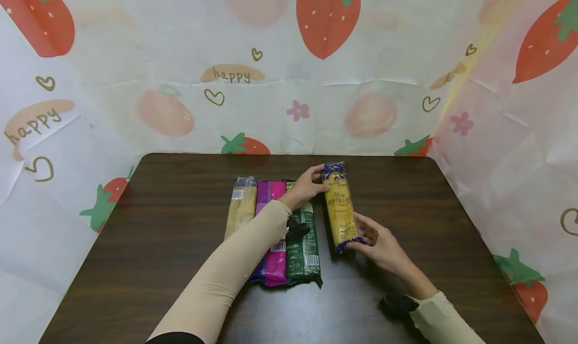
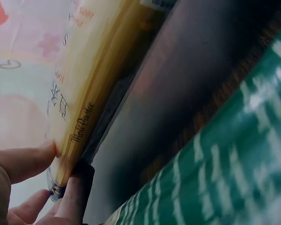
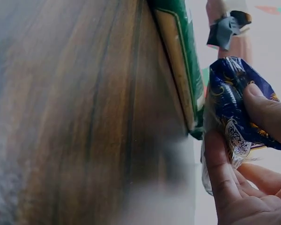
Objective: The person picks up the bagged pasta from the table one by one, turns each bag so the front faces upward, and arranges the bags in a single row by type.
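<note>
A yellow packet of spaghetti (image 1: 339, 203) with dark blue ends is held between both hands, raised off the table in the left wrist view. My left hand (image 1: 308, 186) pinches its far end, thumb on one face and fingers on the other. The near end, a crinkled blue wrapper (image 3: 236, 93), is gripped by my right hand (image 1: 379, 243), with the thumb across it. Just left of it lies a green packet (image 1: 310, 243), partly under my left forearm. In the left wrist view, the green packet (image 2: 253, 140) fills the lower right.
A magenta packet (image 1: 276, 269) lies beside the green one, and a clear packet of pale noodles (image 1: 242, 208) is at the row's left end. My left sleeve crosses over them. The dark wooden table (image 1: 180, 208) meets a strawberry-printed curtain (image 1: 271, 103) at the back and sides.
</note>
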The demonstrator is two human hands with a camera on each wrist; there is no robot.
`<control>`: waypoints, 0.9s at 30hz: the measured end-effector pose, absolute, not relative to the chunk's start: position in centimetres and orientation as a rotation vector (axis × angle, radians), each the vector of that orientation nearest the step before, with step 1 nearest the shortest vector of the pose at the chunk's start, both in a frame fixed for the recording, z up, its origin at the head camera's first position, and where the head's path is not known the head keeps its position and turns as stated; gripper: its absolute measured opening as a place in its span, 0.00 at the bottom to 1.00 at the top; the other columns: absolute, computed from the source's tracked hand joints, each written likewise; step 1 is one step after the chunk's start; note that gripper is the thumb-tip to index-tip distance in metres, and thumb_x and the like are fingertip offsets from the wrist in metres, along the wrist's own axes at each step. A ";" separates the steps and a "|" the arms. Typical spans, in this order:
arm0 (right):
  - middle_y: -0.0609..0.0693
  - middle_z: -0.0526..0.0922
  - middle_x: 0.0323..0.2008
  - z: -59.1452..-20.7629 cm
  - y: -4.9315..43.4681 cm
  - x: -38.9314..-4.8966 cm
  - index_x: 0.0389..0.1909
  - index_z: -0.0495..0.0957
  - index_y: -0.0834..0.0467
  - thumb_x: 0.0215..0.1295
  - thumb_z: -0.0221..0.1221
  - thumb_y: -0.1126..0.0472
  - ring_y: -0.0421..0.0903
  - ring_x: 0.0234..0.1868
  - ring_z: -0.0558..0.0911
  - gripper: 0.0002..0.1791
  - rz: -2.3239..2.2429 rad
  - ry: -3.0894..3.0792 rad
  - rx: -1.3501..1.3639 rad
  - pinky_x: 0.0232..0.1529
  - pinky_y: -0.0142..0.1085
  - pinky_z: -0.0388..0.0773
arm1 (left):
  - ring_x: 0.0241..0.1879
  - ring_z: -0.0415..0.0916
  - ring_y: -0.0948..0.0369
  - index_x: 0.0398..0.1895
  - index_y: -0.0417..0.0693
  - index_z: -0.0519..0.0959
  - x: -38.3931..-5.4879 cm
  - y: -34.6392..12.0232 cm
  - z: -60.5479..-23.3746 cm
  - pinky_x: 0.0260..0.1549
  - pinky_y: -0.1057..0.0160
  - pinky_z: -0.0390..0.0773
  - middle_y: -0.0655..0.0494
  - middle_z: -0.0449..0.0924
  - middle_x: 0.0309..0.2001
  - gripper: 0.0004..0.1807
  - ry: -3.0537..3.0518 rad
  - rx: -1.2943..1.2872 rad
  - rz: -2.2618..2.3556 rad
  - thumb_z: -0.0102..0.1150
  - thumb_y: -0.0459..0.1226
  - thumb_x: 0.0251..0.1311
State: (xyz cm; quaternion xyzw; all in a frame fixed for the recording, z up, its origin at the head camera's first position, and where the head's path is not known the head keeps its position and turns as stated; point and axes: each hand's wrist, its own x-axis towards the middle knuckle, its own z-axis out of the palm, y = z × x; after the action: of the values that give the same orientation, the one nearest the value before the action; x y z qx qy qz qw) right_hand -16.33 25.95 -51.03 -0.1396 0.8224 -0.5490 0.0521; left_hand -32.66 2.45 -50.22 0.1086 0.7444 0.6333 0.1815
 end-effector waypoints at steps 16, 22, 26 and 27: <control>0.71 0.76 0.67 -51.6 27.3 -16.9 0.80 0.61 0.70 0.68 0.71 0.70 0.67 0.65 0.80 0.43 -1.676 2.484 -0.399 0.59 0.26 0.78 | 0.82 0.57 0.43 0.88 0.48 0.51 -32.7 3.9 -50.7 0.76 0.44 0.67 0.39 0.50 0.86 0.44 2.088 0.338 1.676 0.62 0.32 0.77; 0.70 0.78 0.66 -52.1 27.6 -17.3 0.81 0.61 0.69 0.67 0.72 0.70 0.66 0.64 0.81 0.44 -1.641 2.502 -0.388 0.59 0.29 0.80 | 0.81 0.59 0.43 0.89 0.47 0.47 -32.3 4.5 -50.4 0.76 0.45 0.66 0.40 0.46 0.86 0.44 2.103 0.351 1.632 0.59 0.30 0.79; 0.69 0.79 0.65 -52.4 27.7 -17.6 0.81 0.62 0.68 0.67 0.73 0.70 0.63 0.61 0.84 0.45 -1.604 2.536 -0.380 0.59 0.33 0.82 | 0.82 0.57 0.45 0.89 0.45 0.48 -32.1 4.9 -50.2 0.76 0.46 0.67 0.40 0.48 0.86 0.43 2.142 0.359 1.585 0.59 0.30 0.78; 0.69 0.79 0.65 -52.4 27.8 -17.6 0.81 0.62 0.68 0.67 0.73 0.70 0.63 0.61 0.84 0.45 -1.592 2.542 -0.379 0.58 0.34 0.82 | 0.82 0.57 0.45 0.88 0.45 0.49 -32.1 4.9 -50.1 0.76 0.47 0.67 0.40 0.49 0.86 0.43 2.152 0.362 1.575 0.60 0.29 0.78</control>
State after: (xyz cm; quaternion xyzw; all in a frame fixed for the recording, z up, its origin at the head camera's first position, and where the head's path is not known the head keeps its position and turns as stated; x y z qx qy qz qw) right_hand -17.64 27.77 -52.36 -0.1251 0.8393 -0.5257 0.0591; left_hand -32.10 4.90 -50.13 0.1311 0.7794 0.5704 0.2235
